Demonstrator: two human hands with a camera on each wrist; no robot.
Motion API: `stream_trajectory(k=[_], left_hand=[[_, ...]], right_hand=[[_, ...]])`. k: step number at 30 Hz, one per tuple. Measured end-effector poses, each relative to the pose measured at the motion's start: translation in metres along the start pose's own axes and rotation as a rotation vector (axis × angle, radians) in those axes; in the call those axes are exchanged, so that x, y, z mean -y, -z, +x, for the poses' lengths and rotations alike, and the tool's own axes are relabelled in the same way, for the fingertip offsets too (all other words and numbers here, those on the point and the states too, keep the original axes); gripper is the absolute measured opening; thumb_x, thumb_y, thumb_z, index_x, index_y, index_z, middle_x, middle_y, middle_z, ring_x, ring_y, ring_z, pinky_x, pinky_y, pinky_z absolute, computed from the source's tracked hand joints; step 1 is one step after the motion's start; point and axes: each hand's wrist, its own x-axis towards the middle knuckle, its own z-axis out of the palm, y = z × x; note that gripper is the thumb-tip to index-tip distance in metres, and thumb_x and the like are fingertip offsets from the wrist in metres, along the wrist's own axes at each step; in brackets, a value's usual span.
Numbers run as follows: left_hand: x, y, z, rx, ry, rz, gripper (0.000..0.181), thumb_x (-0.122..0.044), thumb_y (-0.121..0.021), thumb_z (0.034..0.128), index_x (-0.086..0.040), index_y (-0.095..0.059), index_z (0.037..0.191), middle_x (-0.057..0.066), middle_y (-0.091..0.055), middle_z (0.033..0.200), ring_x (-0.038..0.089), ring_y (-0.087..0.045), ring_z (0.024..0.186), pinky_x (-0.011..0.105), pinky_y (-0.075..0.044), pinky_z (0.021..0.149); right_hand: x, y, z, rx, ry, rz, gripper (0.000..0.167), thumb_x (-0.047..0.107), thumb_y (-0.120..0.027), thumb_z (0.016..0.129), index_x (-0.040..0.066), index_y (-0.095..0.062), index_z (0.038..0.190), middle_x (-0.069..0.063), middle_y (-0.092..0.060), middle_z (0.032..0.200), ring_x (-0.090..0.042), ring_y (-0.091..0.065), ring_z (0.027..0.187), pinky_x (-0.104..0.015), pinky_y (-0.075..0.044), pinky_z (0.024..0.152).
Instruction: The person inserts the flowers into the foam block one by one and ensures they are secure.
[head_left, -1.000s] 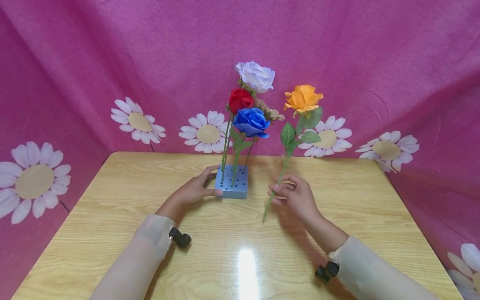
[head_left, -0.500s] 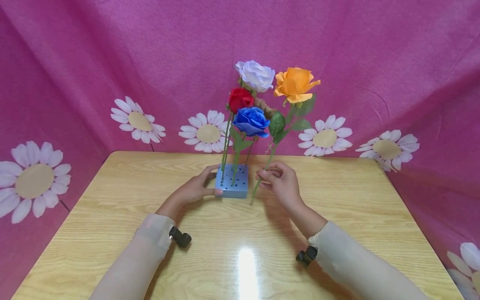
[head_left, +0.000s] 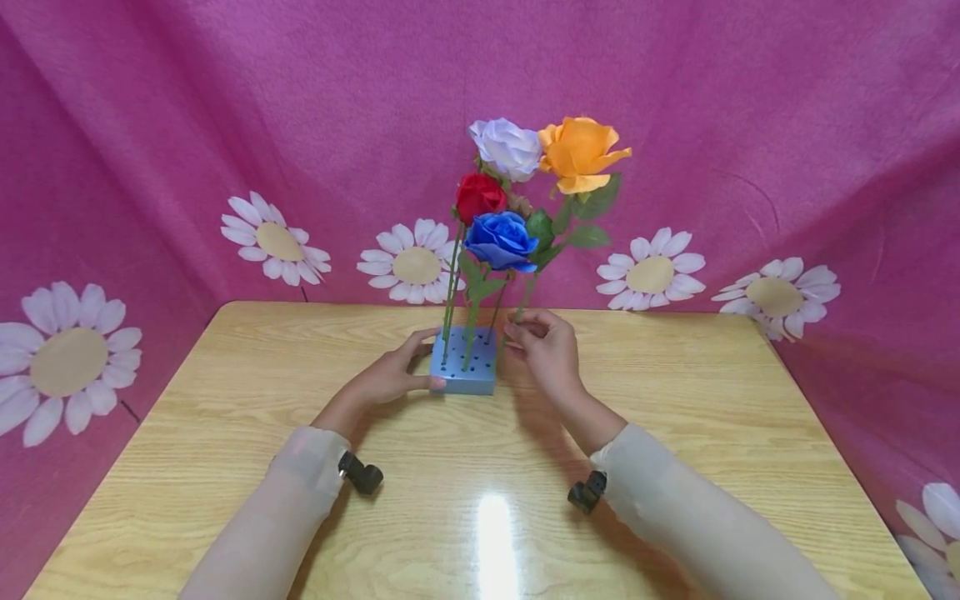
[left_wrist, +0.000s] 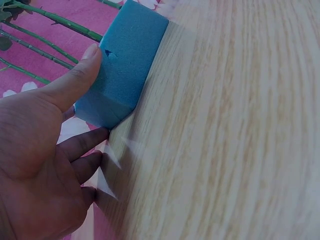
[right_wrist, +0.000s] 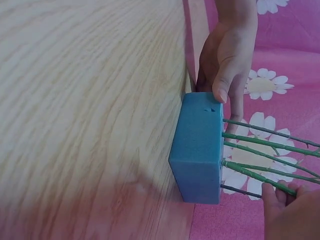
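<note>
A light-blue foam block with rows of holes in its top stands on the table. My left hand holds its left side, thumb at the front and fingers behind; the left wrist view shows the thumb along the block's edge. My right hand pinches the green stem of an orange rose at the block's right. In the right wrist view the stem's lower end is close to the block's holed face; whether it is in a hole I cannot tell. Blue, red and pale-white roses stand in the block.
A brownish flower is mostly hidden behind the blue and red roses. The wooden table ends at a pink cloth printed with large white daisies. Small black cameras sit on both wrists.
My right hand has moved left and away from me with the orange rose, bringing the bloom higher, beside the white rose, and its stem to the block. The left hand keeps its place.
</note>
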Motion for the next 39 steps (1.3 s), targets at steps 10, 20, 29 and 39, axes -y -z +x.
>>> stream_trajectory(k=[10,20,29,39], left_hand=[[0.001,-0.001,0.001,-0.006,-0.014,-0.004,0.09,-0.031,-0.08,0.0918,-0.028,-0.024,0.162,0.018,-0.042,0.16,0.035,-0.026,0.155,0.058,-0.016,0.125],[-0.001,-0.001,0.0,-0.005,0.0,-0.005,0.09,-0.031,-0.08,0.0919,-0.028,-0.024,0.163,0.018,-0.041,0.161,0.035,-0.025,0.155,0.058,-0.015,0.125],[-0.001,-0.001,-0.001,-0.007,-0.002,-0.017,0.091,-0.031,-0.08,0.0916,-0.027,-0.024,0.162,0.019,-0.041,0.161,0.035,-0.026,0.155,0.058,-0.015,0.125],[0.0,-0.001,-0.001,-0.009,-0.003,0.002,0.09,-0.033,-0.08,0.0918,-0.027,-0.024,0.162,0.019,-0.042,0.16,0.036,-0.027,0.155,0.059,-0.017,0.125]], right_hand=[[-0.002,-0.008,0.007,-0.022,0.036,-0.038,0.003,-0.012,-0.065,0.094,-0.011,-0.065,0.097,-0.025,-0.075,0.099,-0.007,-0.072,0.077,-0.041,-0.063,0.079],[-0.011,-0.01,0.004,-0.029,0.013,-0.037,0.007,-0.014,-0.065,0.093,-0.007,-0.066,0.092,-0.015,-0.074,0.086,-0.01,-0.071,0.075,-0.043,-0.063,0.077],[-0.017,-0.011,0.004,-0.018,0.033,-0.077,0.005,-0.012,-0.065,0.094,-0.007,-0.067,0.093,-0.021,-0.075,0.087,-0.013,-0.071,0.076,-0.043,-0.063,0.077],[-0.022,-0.013,0.001,-0.002,-0.003,-0.131,0.004,-0.007,-0.068,0.095,-0.007,-0.067,0.099,-0.017,-0.076,0.094,-0.009,-0.072,0.081,-0.048,-0.061,0.084]])
